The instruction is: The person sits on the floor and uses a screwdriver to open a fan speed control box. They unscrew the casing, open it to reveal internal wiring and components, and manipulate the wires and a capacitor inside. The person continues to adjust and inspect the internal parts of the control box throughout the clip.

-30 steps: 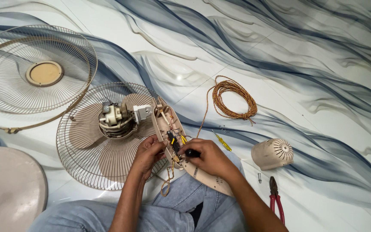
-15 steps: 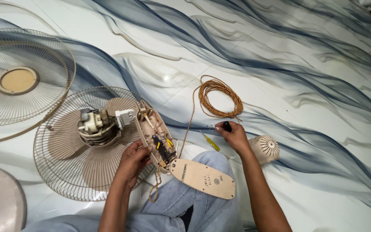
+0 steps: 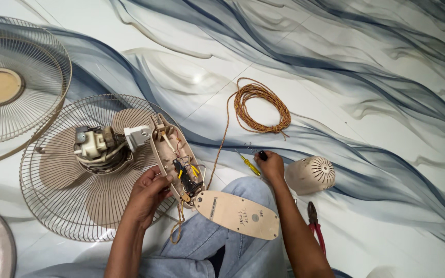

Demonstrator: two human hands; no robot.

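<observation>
Yellow plastic marks the handle of a small screwdriver [image 3: 247,162] lying on the marbled tile floor [image 3: 336,67], and the head view has only this one look at it. Its long axis runs on a diagonal, metal tip up and to the left, handle down and to the right toward the right hand [image 3: 270,164]. That hand rests on the floor just beside the handle end, fingers curled over a small dark object at its tips; whether it pinches it or only covers it, I cannot tell. The right hand is plainly the nearer one to the screwdriver.

The left hand [image 3: 148,193] is well apart from it, on the other side of the opened fan switch housing [image 3: 176,159], which lies between them. Its fingers are loosely spread and press against the housing's edge, steadying it on the person's knee beside the beige cover plate [image 3: 238,215].

A coil of brown cord [image 3: 261,108] lies beyond the screwdriver, a ribbed beige motor cap [image 3: 312,175] to its right, red-handled pliers [image 3: 315,229] nearer the person, and the fan grille with motor [image 3: 96,170] to the left.
</observation>
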